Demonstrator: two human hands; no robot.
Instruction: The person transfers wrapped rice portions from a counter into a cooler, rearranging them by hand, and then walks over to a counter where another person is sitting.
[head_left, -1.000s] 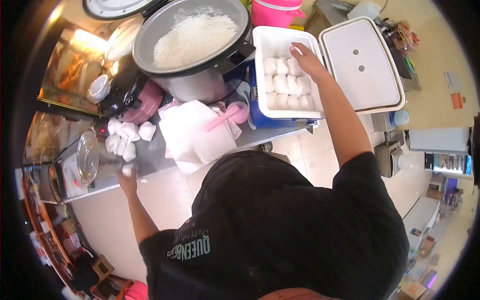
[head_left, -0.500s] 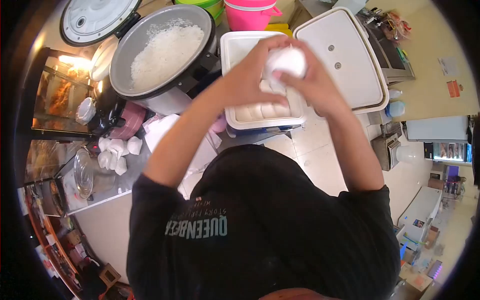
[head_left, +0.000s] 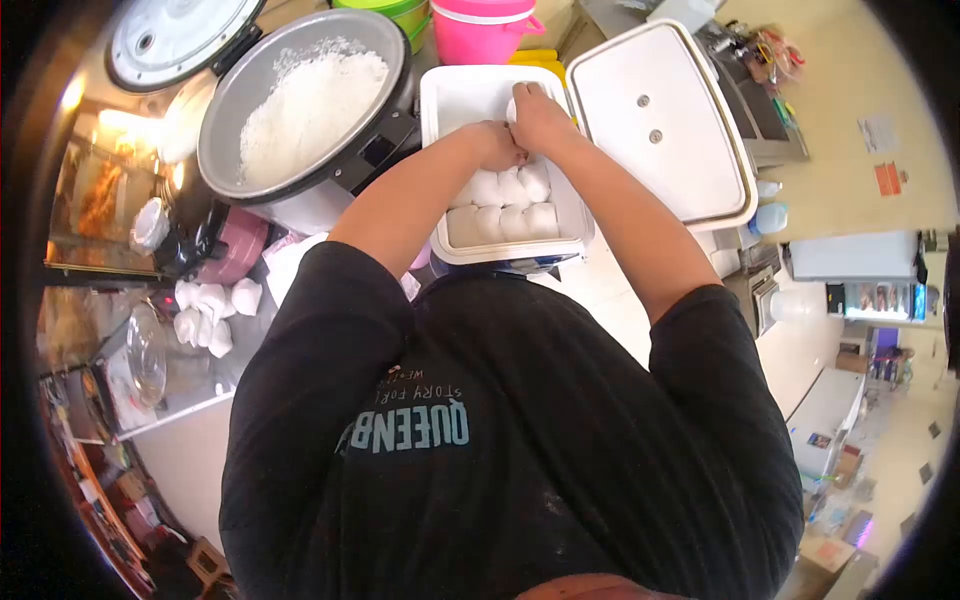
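Both hands, half a second ago raised with a wrapped rice ball, now lowered into the white cooler box [head_left: 440, 105]: left hand [head_left: 497, 143] and right hand [head_left: 540, 112] curled onto the ball [head_left: 513, 108], pressing it behind the packed rows [head_left: 505, 205].

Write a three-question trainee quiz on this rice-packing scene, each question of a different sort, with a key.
1. True or false: the white cooler box stands open, its lid lying to the right.
2. Where are the left hand and right hand?
A. over the rice cooker
B. together inside the cooler box
C. on the pink bucket
3. Fill in: loose wrapped rice balls lie on the counter to the ____ of the person.

Key: 1 true; 2 B; 3 left.
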